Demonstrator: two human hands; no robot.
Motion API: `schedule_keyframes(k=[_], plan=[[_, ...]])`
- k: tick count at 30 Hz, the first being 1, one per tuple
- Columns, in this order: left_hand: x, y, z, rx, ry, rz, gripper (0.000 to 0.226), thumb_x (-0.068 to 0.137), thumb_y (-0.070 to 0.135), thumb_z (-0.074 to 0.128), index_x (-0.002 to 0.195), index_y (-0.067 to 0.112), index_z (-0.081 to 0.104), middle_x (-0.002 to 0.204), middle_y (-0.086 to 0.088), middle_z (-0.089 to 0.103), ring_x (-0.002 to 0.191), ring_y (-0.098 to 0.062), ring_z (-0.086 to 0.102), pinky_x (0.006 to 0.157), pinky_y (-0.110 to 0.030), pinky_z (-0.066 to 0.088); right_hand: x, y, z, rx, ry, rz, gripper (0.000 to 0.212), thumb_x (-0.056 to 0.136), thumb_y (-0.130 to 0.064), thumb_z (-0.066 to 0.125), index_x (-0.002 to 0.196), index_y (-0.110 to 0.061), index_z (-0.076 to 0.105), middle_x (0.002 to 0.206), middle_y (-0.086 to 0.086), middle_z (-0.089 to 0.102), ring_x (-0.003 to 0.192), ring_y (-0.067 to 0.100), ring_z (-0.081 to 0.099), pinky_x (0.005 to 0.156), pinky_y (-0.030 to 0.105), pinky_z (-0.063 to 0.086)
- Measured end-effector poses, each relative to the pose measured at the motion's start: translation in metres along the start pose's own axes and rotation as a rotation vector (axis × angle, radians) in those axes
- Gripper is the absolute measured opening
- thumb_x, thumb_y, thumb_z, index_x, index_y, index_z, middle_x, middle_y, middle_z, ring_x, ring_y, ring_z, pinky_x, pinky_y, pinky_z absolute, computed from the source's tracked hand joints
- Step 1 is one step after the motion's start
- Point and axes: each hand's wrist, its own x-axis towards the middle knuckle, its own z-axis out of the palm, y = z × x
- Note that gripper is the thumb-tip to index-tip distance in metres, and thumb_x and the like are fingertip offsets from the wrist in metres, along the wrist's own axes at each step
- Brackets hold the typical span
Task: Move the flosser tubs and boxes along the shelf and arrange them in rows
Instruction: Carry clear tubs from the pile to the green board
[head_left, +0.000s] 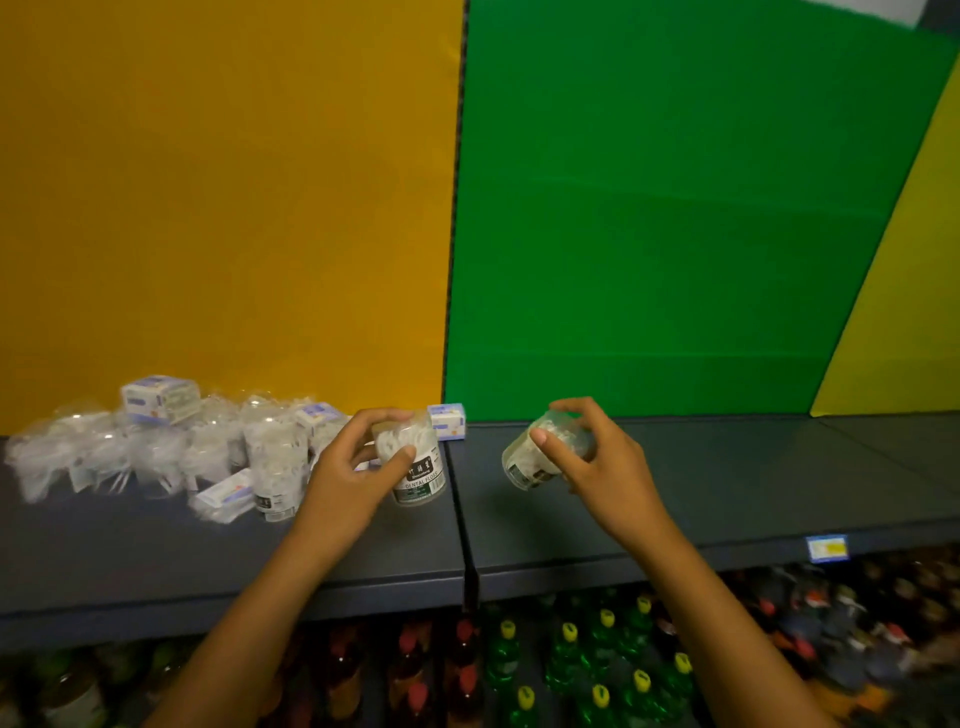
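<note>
The right hand (592, 457) grasps a tilted flosser tub (540, 457) over the bare shelf (727, 483) right of the shelf seam (460, 499). The left hand (353, 467) grasps an upright tub (415, 467) just left of that seam, beside the jumbled pile (156, 447).

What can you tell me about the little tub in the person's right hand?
The tub in the right hand is a small, clear, round plastic container packed with white flossers, with a dark label band near its base. The right hand grips it from above, thumb on its near side, fingers curled over the far side. It is tilted, base toward the camera, over the dark shelf in front of the green back panel.
</note>
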Motion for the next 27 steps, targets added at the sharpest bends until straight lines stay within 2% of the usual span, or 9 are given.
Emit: schedule_keyframes(k=[3, 6, 9, 15, 18, 21, 24, 27], plan=[[0.003, -0.001, 0.03, -0.015, -0.01, -0.021, 0.028, 0.084, 0.017, 0.07, 0.11, 0.024, 0.063, 0.113, 0.013, 0.067, 0.101, -0.009, 0.065, 0.084, -0.033, 0.055, -0.002, 0.018, -0.024, 0.011, -0.019, 0.03, 0.037, 0.082, -0.044, 0.073, 0.114, -0.038, 0.056, 0.109, -0.013, 0.061, 0.09, 0.012, 0.064, 0.073, 0.032, 0.058], [0.014, -0.003, 0.052, -0.003, -0.02, -0.013, 0.028, 0.085, 0.017, 0.07, 0.111, 0.024, 0.063, 0.114, 0.009, 0.066, 0.102, -0.011, 0.065, 0.082, -0.031, 0.056, 0.007, 0.034, -0.04, -0.011, -0.003, 0.036, 0.047, 0.077, -0.034, 0.08, 0.117, -0.035, 0.055, 0.112, -0.012, 0.06, 0.095, 0.01, 0.061, 0.073, 0.021, 0.052], [0.028, -0.01, 0.069, 0.005, -0.028, -0.008, 0.028, 0.087, 0.008, 0.066, 0.11, 0.023, 0.063, 0.114, 0.01, 0.066, 0.102, -0.011, 0.064, 0.082, -0.029, 0.056, 0.022, 0.052, -0.045, -0.012, 0.023, 0.035, 0.056, 0.074, -0.029, 0.083, 0.121, -0.035, 0.054, 0.116, -0.009, 0.059, 0.099, 0.012, 0.059, 0.077, 0.019, 0.048], [0.069, -0.043, 0.098, -0.032, -0.015, -0.012, 0.029, 0.087, 0.006, 0.065, 0.113, 0.018, 0.063, 0.117, 0.005, 0.066, 0.102, -0.012, 0.066, 0.08, -0.031, 0.057, 0.057, 0.096, -0.038, 0.009, 0.021, 0.043, 0.061, 0.074, -0.029, 0.083, 0.128, -0.033, 0.054, 0.116, -0.008, 0.06, 0.1, 0.012, 0.061, 0.077, 0.016, 0.048], [0.096, -0.063, 0.113, -0.057, -0.017, -0.03, 0.031, 0.086, 0.005, 0.066, 0.114, 0.016, 0.063, 0.118, 0.002, 0.065, 0.103, -0.012, 0.065, 0.079, -0.027, 0.057, 0.087, 0.114, -0.035, -0.008, 0.008, 0.075, 0.065, 0.074, -0.03, 0.084, 0.131, -0.029, 0.052, 0.116, -0.004, 0.061, 0.096, 0.014, 0.062, 0.074, 0.014, 0.046], [0.126, -0.082, 0.126, -0.07, -0.006, -0.051, 0.032, 0.086, 0.005, 0.066, 0.116, 0.016, 0.064, 0.119, 0.0, 0.065, 0.103, -0.009, 0.065, 0.075, -0.024, 0.057, 0.122, 0.126, -0.032, -0.026, 0.002, 0.088, 0.068, 0.074, -0.028, 0.084, 0.132, -0.022, 0.049, 0.113, -0.003, 0.06, 0.08, 0.006, 0.06, 0.064, 0.008, 0.045], [0.153, -0.1, 0.138, -0.054, 0.001, -0.061, 0.034, 0.085, 0.003, 0.066, 0.116, 0.016, 0.064, 0.116, 0.004, 0.065, 0.099, 0.0, 0.064, 0.064, -0.017, 0.054, 0.15, 0.139, -0.025, -0.058, 0.027, 0.07, 0.062, 0.074, -0.03, 0.083, 0.126, -0.019, 0.051, 0.108, -0.01, 0.058, 0.068, 0.002, 0.054, 0.061, 0.007, 0.042], [0.173, -0.121, 0.152, -0.029, 0.003, -0.067, 0.036, 0.084, 0.003, 0.067, 0.117, 0.018, 0.062, 0.115, 0.015, 0.063, 0.099, 0.01, 0.061, 0.071, -0.012, 0.053, 0.167, 0.16, -0.015, -0.037, 0.024, 0.068, 0.058, 0.075, -0.033, 0.083, 0.123, -0.022, 0.052, 0.1, -0.026, 0.053, 0.07, 0.003, 0.055, 0.063, 0.007, 0.043]])
